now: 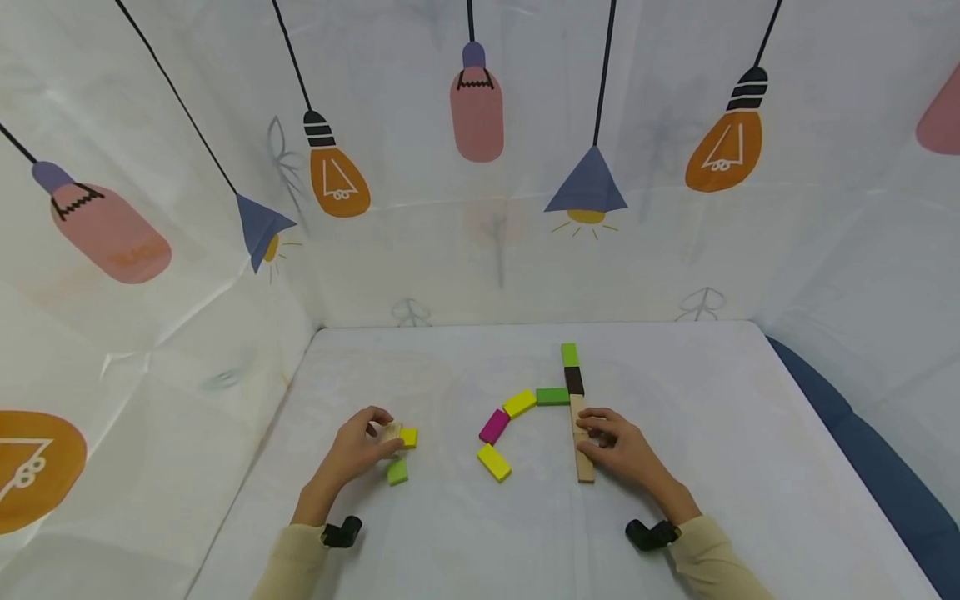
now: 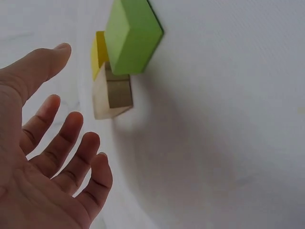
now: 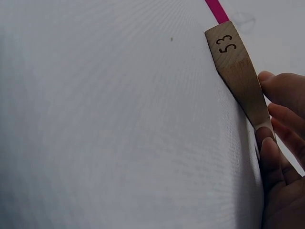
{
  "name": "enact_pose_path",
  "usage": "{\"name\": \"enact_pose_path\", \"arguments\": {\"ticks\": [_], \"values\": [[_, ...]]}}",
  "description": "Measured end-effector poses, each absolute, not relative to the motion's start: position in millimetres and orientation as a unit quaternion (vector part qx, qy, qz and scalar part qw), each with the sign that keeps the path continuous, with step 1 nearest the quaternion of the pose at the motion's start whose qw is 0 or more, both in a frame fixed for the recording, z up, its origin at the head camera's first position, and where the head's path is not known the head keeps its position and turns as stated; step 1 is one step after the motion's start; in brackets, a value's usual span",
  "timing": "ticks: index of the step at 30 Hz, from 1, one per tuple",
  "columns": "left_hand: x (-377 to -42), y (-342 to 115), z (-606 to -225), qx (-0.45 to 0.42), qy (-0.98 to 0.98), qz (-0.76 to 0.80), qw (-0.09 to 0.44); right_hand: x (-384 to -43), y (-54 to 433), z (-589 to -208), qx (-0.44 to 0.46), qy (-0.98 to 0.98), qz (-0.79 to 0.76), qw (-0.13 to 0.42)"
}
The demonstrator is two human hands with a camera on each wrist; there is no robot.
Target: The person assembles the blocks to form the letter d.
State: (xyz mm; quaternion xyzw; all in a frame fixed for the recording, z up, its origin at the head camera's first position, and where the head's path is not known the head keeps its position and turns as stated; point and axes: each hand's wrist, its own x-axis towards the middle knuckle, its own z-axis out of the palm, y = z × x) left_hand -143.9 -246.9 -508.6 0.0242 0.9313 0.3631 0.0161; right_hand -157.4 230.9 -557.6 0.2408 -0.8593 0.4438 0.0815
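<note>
- A smooth white tabletop (image 1: 480, 542) meets a creased white sheet wall (image 1: 420, 267) at its far edge.
- Printed on the sheet hang 3 orange bulbs (image 1: 723, 154), 2 blue cone lampshades (image 1: 587, 183) and pink bulbs (image 1: 477, 117).
- A dark blue curved form (image 1: 862, 450) shows past the table's right edge.
- Mid-table, a pale wooden bar (image 1: 586, 468) lies lengthwise; the right hand (image 1: 618, 446) curls fingers and thumb round it.
- The left hand (image 1: 358, 444), fingers apart, holds nothing beside a pale wooden block (image 2: 119, 93), near a small yellow block (image 1: 408, 437).
</note>
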Motion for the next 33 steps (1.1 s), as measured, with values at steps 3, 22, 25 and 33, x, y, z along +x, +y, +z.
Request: {"name": "enact_pose_path", "arguments": {"ticks": [3,22,25,33], "values": [[-143.2,-250.9,-512.3,0.018,0.934,0.357,0.021,-157.4,230.4,-557.8,0.241,-0.860,0.442,0.082],[-145.6,-253.2,-521.9,0.010,0.936,0.350,0.039,-157.7,229.9,-560.5,0.234,-0.862,0.444,0.079],[-145.7,-253.7,-520.3,0.014,0.938,0.343,0.044,-157.3,229.7,-559.7,0.231,-0.862,0.444,0.076],[-144.3,-256.3,-521.1,0.011,0.934,0.353,0.053,-157.7,229.4,-559.3,0.231,-0.863,0.443,0.076]]}}
